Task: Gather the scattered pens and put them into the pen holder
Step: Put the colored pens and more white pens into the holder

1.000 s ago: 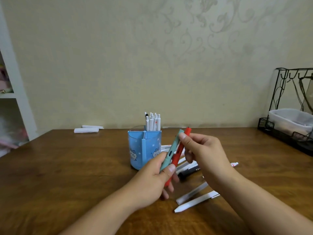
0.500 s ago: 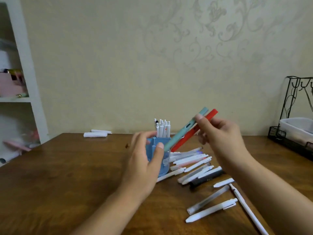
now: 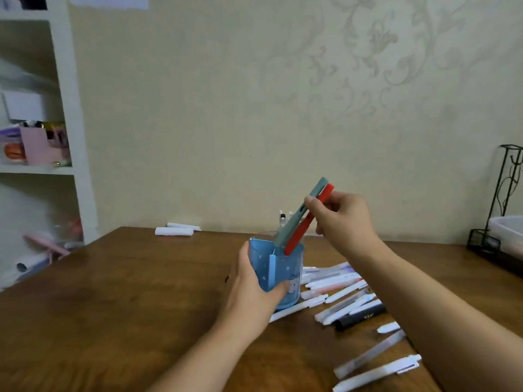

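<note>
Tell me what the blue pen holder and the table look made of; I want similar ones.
The pen holder looks like thin plastic: smooth blue walls with printed cartoon art and a partly clear rim. The table looks like varnished brown wood or wood veneer: visible grain, soft sheen. Which, I cannot tell.

A single head-worn wide-angle view is provided, directed forward and slightly down across the desk (image 3: 119, 292) toward the wall (image 3: 198, 108); the hands are seen at close range.
</note>
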